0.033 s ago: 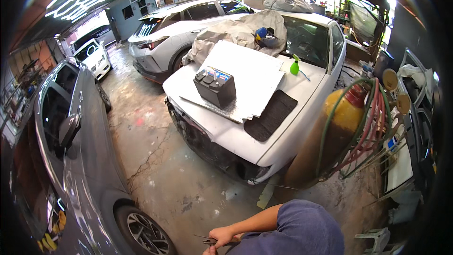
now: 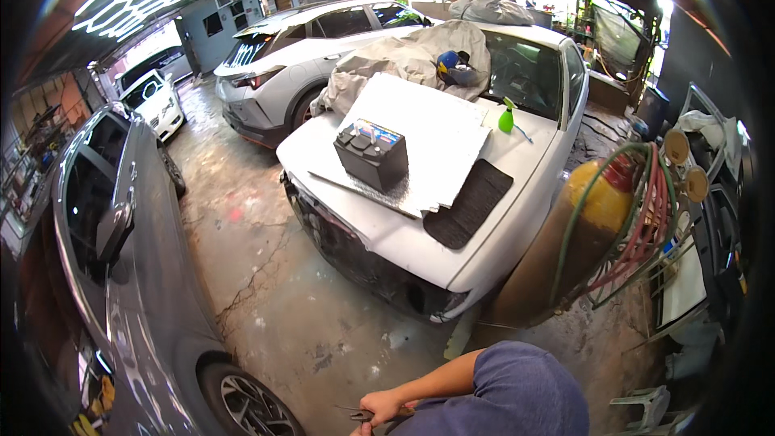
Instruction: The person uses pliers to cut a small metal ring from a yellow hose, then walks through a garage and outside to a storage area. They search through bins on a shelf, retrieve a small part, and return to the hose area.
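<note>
At the lower edge, my right arm in a blue sleeve [image 2: 525, 383] reaches across to the left. Closed fingers of my right hand [image 2: 385, 405] grip what look like pliers [image 2: 362, 416], with dark jaws pointing left and a yellowish handle showing behind the hand. A thin wire or rod [image 2: 345, 407] sticks out beside the jaws. My left hand [image 2: 362, 430] is mostly cut off by the lower edge. Its visible fingers look closed, just below the jaws, and whatever they hold is hidden.
Ahead stands a white car [image 2: 387, 234] with a black battery [image 2: 373, 160], a silver sheet [image 2: 440, 133], a dark mat [image 2: 468, 203] and a green spray bottle [image 2: 506, 117] on its bonnet. To the left is a grey car [image 2: 153, 291]; to the right, a gas cylinder [image 2: 597, 194] with hoses [image 2: 646, 226].
The view has shifted slightly, so the cars and cylinder sit a little differently in it. My hands stay together at the lower edge, with the pliers still in my right hand.
</note>
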Demonstrator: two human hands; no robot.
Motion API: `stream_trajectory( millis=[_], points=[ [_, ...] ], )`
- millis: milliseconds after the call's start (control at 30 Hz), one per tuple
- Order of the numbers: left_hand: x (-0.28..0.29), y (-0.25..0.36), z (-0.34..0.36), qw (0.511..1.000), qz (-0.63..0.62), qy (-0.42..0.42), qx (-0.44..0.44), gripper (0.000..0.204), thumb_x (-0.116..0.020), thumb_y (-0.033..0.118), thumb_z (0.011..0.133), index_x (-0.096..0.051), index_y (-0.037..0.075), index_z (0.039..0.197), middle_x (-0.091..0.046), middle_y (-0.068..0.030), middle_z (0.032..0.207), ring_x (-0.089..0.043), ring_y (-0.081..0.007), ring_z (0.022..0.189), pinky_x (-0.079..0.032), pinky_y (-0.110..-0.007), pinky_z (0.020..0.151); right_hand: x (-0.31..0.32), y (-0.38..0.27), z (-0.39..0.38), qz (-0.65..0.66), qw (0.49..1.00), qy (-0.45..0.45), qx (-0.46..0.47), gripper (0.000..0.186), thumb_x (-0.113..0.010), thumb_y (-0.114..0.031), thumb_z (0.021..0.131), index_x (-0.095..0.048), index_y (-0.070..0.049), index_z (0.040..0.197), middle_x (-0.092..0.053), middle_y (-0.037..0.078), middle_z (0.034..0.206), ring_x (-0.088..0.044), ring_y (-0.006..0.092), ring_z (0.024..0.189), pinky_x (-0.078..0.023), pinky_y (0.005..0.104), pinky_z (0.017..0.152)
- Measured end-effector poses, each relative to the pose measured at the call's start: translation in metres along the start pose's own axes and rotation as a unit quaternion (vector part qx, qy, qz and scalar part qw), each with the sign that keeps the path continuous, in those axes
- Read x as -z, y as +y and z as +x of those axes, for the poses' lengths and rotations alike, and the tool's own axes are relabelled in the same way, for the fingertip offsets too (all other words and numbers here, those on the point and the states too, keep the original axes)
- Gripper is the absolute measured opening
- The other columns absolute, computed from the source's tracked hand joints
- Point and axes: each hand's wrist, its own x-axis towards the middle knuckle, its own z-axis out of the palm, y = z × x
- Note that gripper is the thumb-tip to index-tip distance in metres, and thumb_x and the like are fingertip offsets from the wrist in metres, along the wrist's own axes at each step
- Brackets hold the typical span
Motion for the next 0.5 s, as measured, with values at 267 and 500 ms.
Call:
stream_trajectory(
  millis=[267,500],
  points=[
    [0.157,-0.019,0.174,0.994,0.103,-0.037,-0.026,0.058,-0.043,0.051,0.106,-0.058,0.001,0.134,-0.063,-0.0354,0.115,-0.057,-0.0546,0.111,-0.047,-0.055,0.090,0.132,0.029,0.153,-0.056,0.988,0.127,0.061,0.046,-0.077,-0.036,0.080,-0.068,0.007,0.091,-0.066,0.031,0.112,-0.064,0.0420,0.109,-0.049,0.0485,0.090],
    [0.325,0.120,0.346,0.994,-0.068,-0.064,-0.053,0.036,-0.063,0.031,0.104,-0.066,0.000,0.123,-0.070,-0.0149,0.107,-0.064,-0.0198,0.091,-0.054,-0.035,0.077,0.320,0.015,0.300,0.029,0.984,0.157,-0.082,0.046,-0.077,-0.041,0.088,-0.068,0.004,0.092,-0.068,0.017,0.074,-0.064,0.0260,0.067,-0.049,0.0413,0.065]
  ],
)
